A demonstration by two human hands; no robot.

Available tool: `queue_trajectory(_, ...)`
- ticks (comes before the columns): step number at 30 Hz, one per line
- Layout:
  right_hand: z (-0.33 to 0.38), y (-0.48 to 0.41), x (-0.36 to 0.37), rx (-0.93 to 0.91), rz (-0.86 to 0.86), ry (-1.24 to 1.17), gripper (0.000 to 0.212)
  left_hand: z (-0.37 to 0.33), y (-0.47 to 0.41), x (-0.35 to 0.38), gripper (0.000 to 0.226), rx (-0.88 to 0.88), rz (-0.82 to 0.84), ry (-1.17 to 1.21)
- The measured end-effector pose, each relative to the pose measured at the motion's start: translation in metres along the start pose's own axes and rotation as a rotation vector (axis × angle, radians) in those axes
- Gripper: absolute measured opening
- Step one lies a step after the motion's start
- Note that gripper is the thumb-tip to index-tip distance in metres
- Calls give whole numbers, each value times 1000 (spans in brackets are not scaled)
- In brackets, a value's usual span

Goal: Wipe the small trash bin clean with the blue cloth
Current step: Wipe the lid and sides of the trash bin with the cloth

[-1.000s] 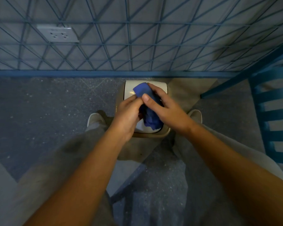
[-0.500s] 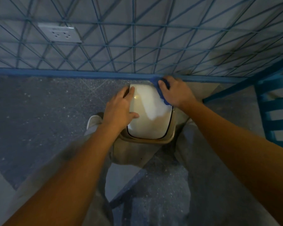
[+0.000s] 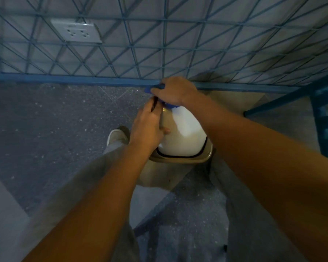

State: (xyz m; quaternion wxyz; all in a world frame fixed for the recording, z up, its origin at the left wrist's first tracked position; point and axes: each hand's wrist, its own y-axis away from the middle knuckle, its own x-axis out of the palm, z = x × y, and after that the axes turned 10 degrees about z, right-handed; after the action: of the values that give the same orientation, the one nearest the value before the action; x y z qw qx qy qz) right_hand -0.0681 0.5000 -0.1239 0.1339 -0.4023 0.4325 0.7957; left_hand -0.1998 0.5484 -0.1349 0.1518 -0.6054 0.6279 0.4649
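Note:
The small trash bin (image 3: 184, 137) stands on the floor between my feet, beige with a white swing lid. My right hand (image 3: 175, 90) presses the blue cloth (image 3: 169, 105) against the lid's far edge; the hand hides most of the cloth. My left hand (image 3: 147, 125) grips the bin's left side, thumb on the lid, fingers reaching toward the far left corner near the cloth.
A blue wire-mesh panel (image 3: 159, 44) with a blue base rail (image 3: 64, 80) stands just behind the bin. A white wall socket (image 3: 77, 33) shows through the mesh. A blue metal frame (image 3: 324, 120) is at right. My left shoe (image 3: 116, 136) sits on the speckled grey floor.
My right hand has carried the cloth from the lid's middle to its far edge, then leftward along it. My left hand let go of the cloth and took hold of the bin's left side.

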Motion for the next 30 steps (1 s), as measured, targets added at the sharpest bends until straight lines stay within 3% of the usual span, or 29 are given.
queue_trajectory(7,-50,10,-11,142,51,-101,44,-1,1,-2,93,-28,21,5)
queue_trajectory(10,-46,5,-9,204,44,-83,47,-1,1,-1,92,-35,19,6)
queue_trajectory(13,-21,2,-2,136,-9,-35,42,-1,1,-1,93,-31,9,5)
queue_trajectory(20,-4,12,12,39,-189,58,43,0,1,-2,96,-9,-8,9)
queue_trajectory(27,-55,36,21,305,-354,-151,47,-2,3,-3,92,-34,7,-1)
queue_trajectory(30,-46,44,44,272,-595,-116,53,-2,3,-2,92,-41,10,4)
